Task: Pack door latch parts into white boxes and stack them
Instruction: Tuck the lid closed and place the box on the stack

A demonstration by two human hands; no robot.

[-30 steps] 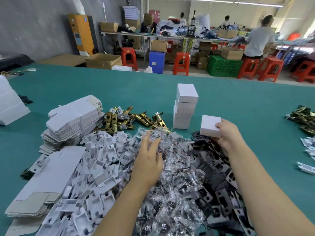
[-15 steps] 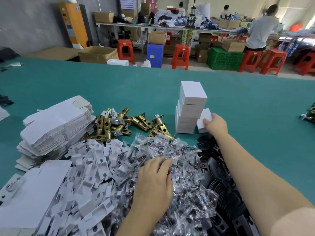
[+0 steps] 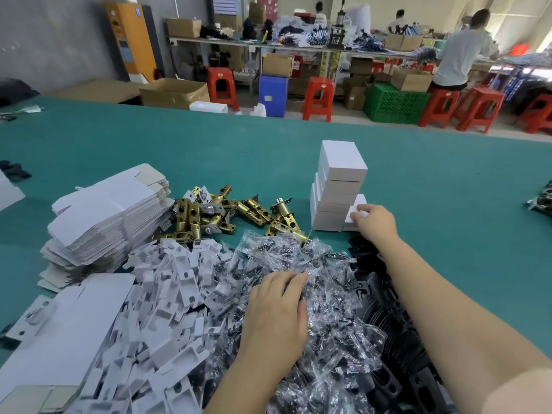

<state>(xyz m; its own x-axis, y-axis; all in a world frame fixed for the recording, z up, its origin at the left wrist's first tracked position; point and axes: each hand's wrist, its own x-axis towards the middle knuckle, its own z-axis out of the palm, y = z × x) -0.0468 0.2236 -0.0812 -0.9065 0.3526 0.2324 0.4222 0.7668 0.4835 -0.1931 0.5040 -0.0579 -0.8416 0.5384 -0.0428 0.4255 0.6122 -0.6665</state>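
Note:
A stack of white boxes [image 3: 337,186] stands on the green table [image 3: 209,150]. My right hand [image 3: 375,224] holds another white box [image 3: 355,213] on the table against the stack's right side. My left hand [image 3: 276,312] rests flat, fingers straight, on a heap of clear plastic screw packets [image 3: 313,294]. Brass latch bolts [image 3: 227,210] lie in a pile left of the stack. White plastic inserts [image 3: 161,294] are heaped at the lower left, black plates [image 3: 388,318] under my right forearm.
Flat unfolded white cartons [image 3: 110,213] are piled at the left, more flat cartons [image 3: 65,330] nearer me. More latch parts [image 3: 542,201] lie at the right edge. Beyond the table are red stools [image 3: 318,98], cardboard boxes, a green crate [image 3: 397,104] and a person [image 3: 460,52].
My right hand carried the white box forward and down to the right side of the stack. My left hand drew back and settled flat on the screw packets.

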